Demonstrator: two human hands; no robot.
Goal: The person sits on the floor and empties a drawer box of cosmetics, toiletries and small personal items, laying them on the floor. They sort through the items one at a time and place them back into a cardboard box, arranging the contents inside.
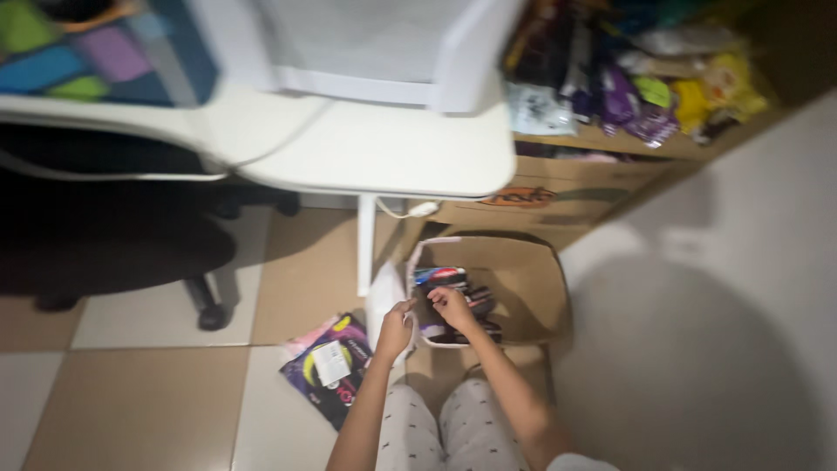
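A cardboard box (523,279) is seen standing open on the tiled floor (139,392), just in front of a person's knees, which are covered by pale spotted trousers (453,436). Inside the box, against its left wall, a small white tray (417,262) packed with dark pens and packets (453,288) is held. The right hand (452,307) is lowered into the tray, its fingers curled over the dark items; whether anything is actually gripped cannot be told through the blur. The left hand (395,331) is placed at the tray's left edge, fingers bent against the rim and a white bag (384,305) just beside it; its grip cannot be made out either.

On the floor to the left of the box, a purple and black packet (336,371) with a white label is laid beside something pink. A white surface (375,148) on a white leg is seen above, with a black office chair (113,244) to its left. Shelves (628,87) crowded with colourful packets are visible at upper right.
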